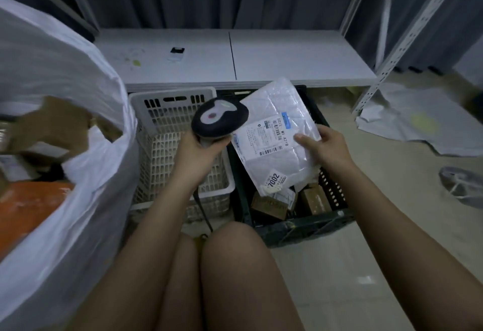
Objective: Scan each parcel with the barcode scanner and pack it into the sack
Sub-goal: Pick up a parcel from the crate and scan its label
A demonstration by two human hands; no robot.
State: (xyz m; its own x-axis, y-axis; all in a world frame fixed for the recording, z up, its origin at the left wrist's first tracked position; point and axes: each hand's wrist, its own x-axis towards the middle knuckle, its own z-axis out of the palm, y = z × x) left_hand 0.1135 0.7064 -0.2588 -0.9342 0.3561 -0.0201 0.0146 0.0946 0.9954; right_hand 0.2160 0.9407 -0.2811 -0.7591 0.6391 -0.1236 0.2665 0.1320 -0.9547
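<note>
My left hand point(194, 149) is gripping the scanner point(219, 117). My right hand point(322, 146) is pinching a white parcel point(277, 134) above the dark crate point(300, 226).

You are viewing a dim, low-contrast frame with a cool grey-blue cast. No light source is visible; illumination is soft and even, and shadows are weak. Note mild glare on the glossy white parcel point(277, 132) at frame centre, where the label print stays partly legible. Expect blur at the left edge: the white sack point(65, 148) and its contents are smeared. Wide-angle distortion bends the shelf upright point(407, 40) at upper right.
</note>
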